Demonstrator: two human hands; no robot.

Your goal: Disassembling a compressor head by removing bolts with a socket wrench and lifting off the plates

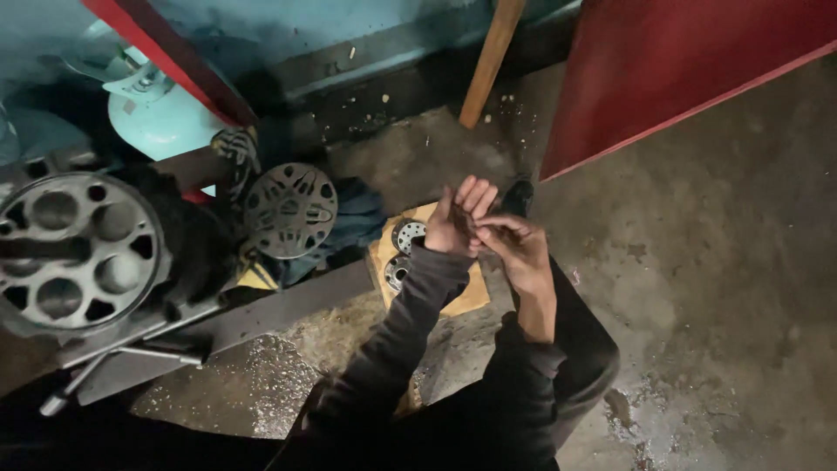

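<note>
Looking down through the head camera, my two hands meet just right of the middle of the frame, above a dusty concrete floor (697,262). My left hand (460,220) is raised with its fingers stretched up and loosely spread, palm turned toward the other hand; my right hand (514,249) is curled against it, fingers folded in, and between the two I pinch a small dark piece (466,222), too small and shadowed to tell what it is. Both my sleeves are dark and run down to the lower middle of the frame. Just below and left of my hands lies a flat piece of tan board (466,296) on the floor, and on it sit two small round metal discs (406,234) with holes, one above the other, close to my left wrist. Further left, a dark round perforated plate (291,210) leans near a blue cloth (357,222). At the far left edge stands a large grey metal wheel with round holes (74,253). A pale blue gas cylinder (153,109) shows at upper left, a wooden stick (490,61) at top centre, and a red panel (671,61) fills the upper right.
</note>
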